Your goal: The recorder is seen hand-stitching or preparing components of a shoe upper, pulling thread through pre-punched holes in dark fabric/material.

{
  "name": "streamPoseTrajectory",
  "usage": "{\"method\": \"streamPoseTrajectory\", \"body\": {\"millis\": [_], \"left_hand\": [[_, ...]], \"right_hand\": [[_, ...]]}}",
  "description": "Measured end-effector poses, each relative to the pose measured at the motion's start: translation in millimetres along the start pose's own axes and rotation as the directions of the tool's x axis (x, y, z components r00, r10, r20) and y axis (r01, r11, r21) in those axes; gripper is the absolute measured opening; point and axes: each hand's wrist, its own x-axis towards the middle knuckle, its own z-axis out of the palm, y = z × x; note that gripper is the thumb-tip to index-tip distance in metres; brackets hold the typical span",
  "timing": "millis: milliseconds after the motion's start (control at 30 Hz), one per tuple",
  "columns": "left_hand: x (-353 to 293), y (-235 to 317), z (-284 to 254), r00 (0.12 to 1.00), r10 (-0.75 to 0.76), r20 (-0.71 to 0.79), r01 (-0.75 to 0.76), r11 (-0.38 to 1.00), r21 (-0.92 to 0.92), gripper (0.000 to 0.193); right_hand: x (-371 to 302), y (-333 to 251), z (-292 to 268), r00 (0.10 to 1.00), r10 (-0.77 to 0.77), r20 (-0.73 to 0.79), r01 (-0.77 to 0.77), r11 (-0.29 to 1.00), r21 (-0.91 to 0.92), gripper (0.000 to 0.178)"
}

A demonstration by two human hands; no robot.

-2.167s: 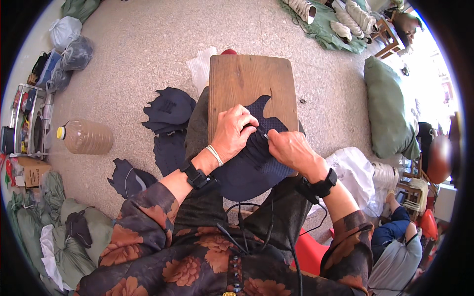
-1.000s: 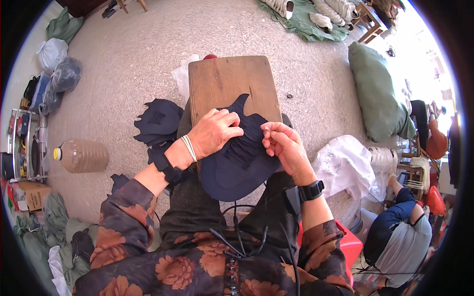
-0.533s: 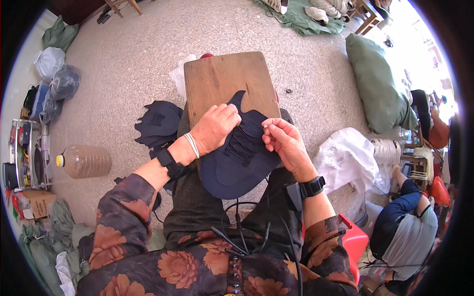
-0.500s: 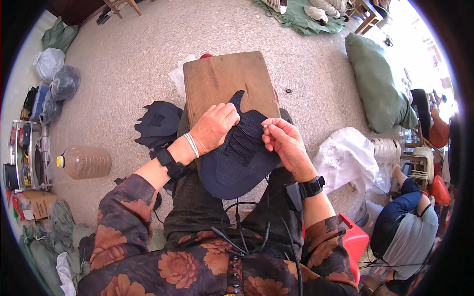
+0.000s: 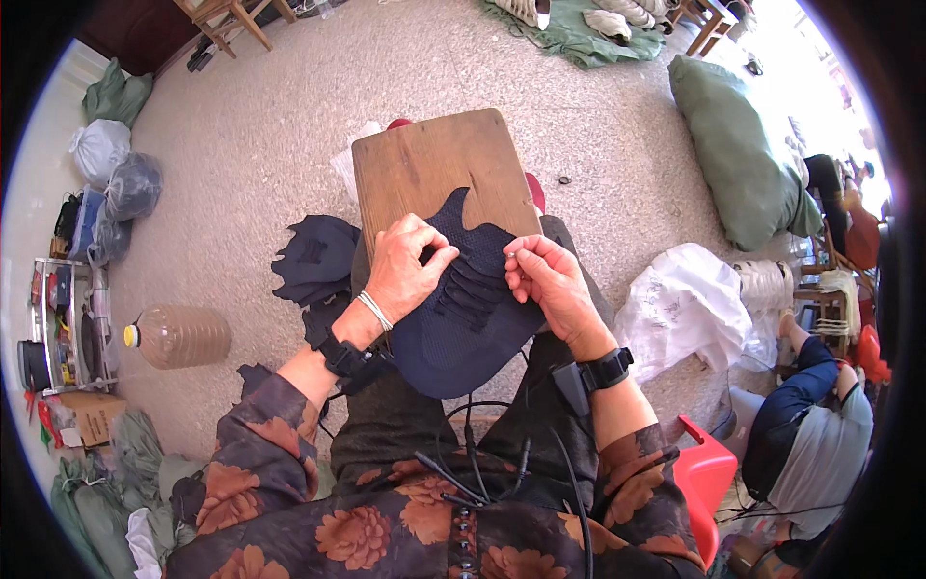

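Note:
A dark navy mesh shoe upper (image 5: pixel 463 338) lies flat across my lap and the near part of a wooden board (image 5: pixel 439 154). Black lace crosses its middle in several rows. Over the upper's left side is my left hand (image 5: pixel 410 265), with thumb and forefinger pinched together; whatever is between them is too small to make out. At the upper's right edge, my right hand (image 5: pixel 550 280) pinches a small shiny object (image 5: pixel 509 255) between thumb and forefinger, its other fingers curled in.
More dark uppers (image 5: pixel 316 256) are piled left of my legs. On the floor stand a large bottle (image 5: pixel 183 336) and a white sack (image 5: pixel 685 309). A stuffed green sack (image 5: pixel 728 154) lies far right, and a red plastic stool (image 5: pixel 702 473) is at my right. Another person (image 5: pixel 810 434) sits beyond it.
My left hand has drawn back from the upper's top tip, slightly left and down, uncovering that tip. The right hand stays pinched by the right edge. The whole view has shifted slightly.

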Motion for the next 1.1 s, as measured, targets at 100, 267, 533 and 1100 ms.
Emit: {"method": "streamPoseTrajectory", "body": {"millis": [100, 267, 533, 1100], "left_hand": [[1.8, 4.9, 2.8, 1.0, -0.019, -0.024, 0.019, 0.999, 0.025, 0.013], [3.0, 1.4, 3.3, 1.0, -0.011, -0.02, 0.012, 0.996, 0.087, 0.01], [1.8, 21.7, -4.5, 0.993, -0.031, 0.114, 0.002, 0.971, 0.241, 0.028], [-11.4, 25.6, 14.1, 0.998, -0.009, -0.059, 0.027, 0.951, 0.309, 0.016]], "right_hand": [[-0.9, -0.2, 1.1, 1.0, -0.014, -0.021, 0.013, 1.0, -0.028, 0.016], [-1.0, 1.8, 5.0, 0.999, -0.037, -0.028, 0.035, 0.998, -0.056, 0.016], [-1.8, 7.5, 11.7, 0.992, -0.111, -0.057, 0.096, 0.97, -0.224, 0.016], [-2.0, 15.7, 15.7, 0.976, -0.201, -0.08, 0.18, 0.959, -0.221, 0.013]]}}
